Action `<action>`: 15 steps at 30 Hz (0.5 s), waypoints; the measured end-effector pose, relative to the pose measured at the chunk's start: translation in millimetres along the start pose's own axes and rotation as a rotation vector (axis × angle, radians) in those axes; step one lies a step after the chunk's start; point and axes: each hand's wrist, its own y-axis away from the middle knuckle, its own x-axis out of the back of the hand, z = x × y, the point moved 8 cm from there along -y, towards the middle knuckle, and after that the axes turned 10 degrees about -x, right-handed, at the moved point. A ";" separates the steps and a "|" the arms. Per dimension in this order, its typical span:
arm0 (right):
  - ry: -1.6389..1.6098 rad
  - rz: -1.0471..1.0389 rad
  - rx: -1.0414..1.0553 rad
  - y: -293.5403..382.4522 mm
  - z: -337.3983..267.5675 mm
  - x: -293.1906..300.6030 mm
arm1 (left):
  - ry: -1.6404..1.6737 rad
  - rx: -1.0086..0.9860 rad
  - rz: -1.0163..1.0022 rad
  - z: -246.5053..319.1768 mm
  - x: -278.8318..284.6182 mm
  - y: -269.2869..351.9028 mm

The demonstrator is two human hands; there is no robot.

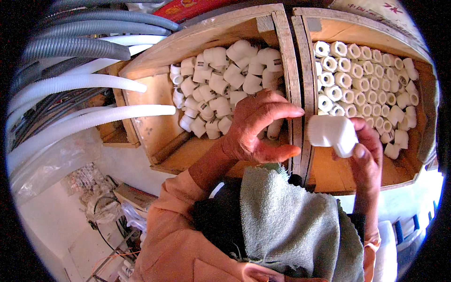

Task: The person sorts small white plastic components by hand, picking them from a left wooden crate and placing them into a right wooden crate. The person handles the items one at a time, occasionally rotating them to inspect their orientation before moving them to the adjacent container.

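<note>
A white plastic pipe elbow [329,132] is gripped at its angled end by the fingers and thumb of my right hand [368,149], in front of the right wooden box [334,174]. To the left of the fitting, my left hand [253,127] is curved with thumb and fingers apart and nothing between them. It hangs over the right part of the left wooden box [160,141], partly hiding the heap of white elbow fittings [218,84] there. In the right box, white fittings [363,84] are lined up in rows, many with round openings facing up. Across my lap lies a grey-green cloth [289,211].
Grey corrugated hoses [81,49] and white corrugated hoses [98,114] jut in from the left, one ending over the left box. Clear plastic bags [53,169] and cables lie at lower left. A printed sack [380,16] is behind the right box.
</note>
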 end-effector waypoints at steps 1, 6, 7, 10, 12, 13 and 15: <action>-0.018 -0.045 -0.035 -2.5 3.8 -9.6 | -0.002 0.009 -0.028 0.9 -1.0 -1.2; 0.003 -0.100 -0.058 -5.4 14.4 -34.3 | -0.019 0.076 -0.091 -1.0 -6.5 2.7; 0.011 -0.109 -0.055 -5.9 12.4 -38.4 | -0.046 0.073 -0.086 -1.8 -5.7 3.7; 0.183 -0.093 0.054 -7.3 5.5 -43.3 | -0.070 0.096 -0.084 -5.0 -3.5 3.5; 0.090 -0.093 0.105 -8.6 3.6 -45.9 | -0.013 0.128 -0.049 -10.3 -2.9 6.9; 0.044 -0.093 0.131 -9.4 3.6 -46.2 | 0.015 0.144 -0.031 -13.1 -2.1 7.7; 0.078 -0.083 0.168 -13.7 6.0 -35.4 | 0.074 0.231 0.028 -23.2 8.0 12.0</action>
